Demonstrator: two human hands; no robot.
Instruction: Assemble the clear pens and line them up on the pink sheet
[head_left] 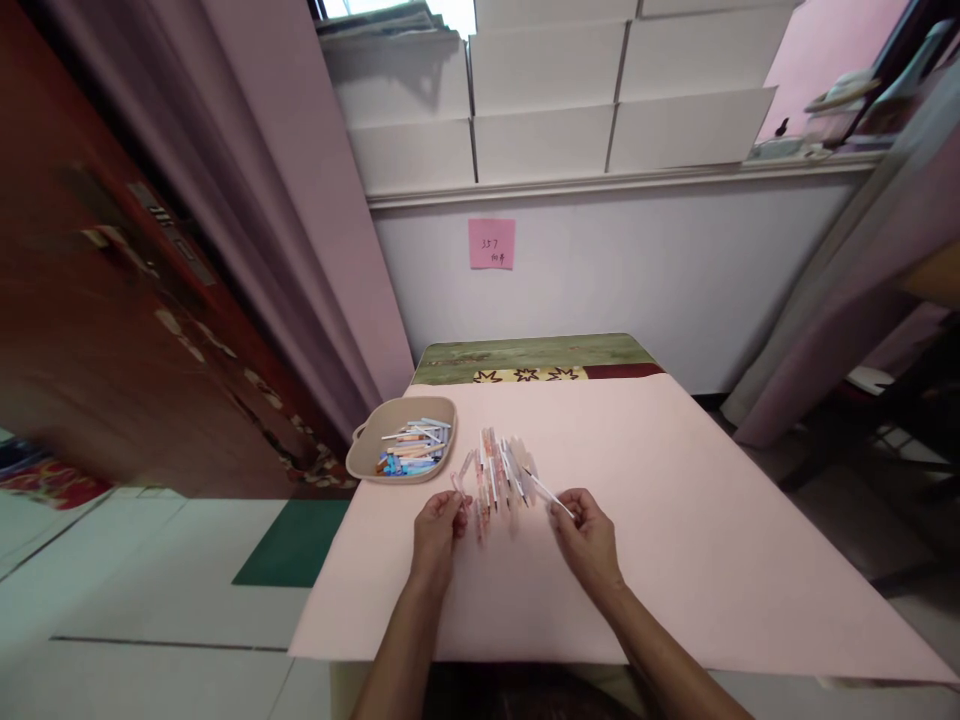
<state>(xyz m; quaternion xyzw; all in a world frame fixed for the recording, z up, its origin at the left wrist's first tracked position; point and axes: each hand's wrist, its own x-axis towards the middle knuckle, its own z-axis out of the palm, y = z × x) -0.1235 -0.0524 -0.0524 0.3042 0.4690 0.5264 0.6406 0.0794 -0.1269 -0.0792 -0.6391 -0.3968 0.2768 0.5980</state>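
My left hand [439,530] is closed on a clear pinkish pen part [457,484], apparently a pen barrel. Between the thumb and fingers of my right hand [586,530] is a slim white pen refill [551,492], its dark tip pointing up and left. Several pens [495,470], pinkish and white with dark tips, lie side by side on the pink-covered table between my hands. Left of them stands a beige basket [360,462] with many pens and pen parts [420,445] in white, blue, orange and lilac.
The pink table cover [660,560] stops short of the far edge, where a green patterned strip [540,350] shows. A white wall with a pink note [492,244] rises behind. Curtains hang on both sides, and a reddish-brown door [112,300] is at the left.
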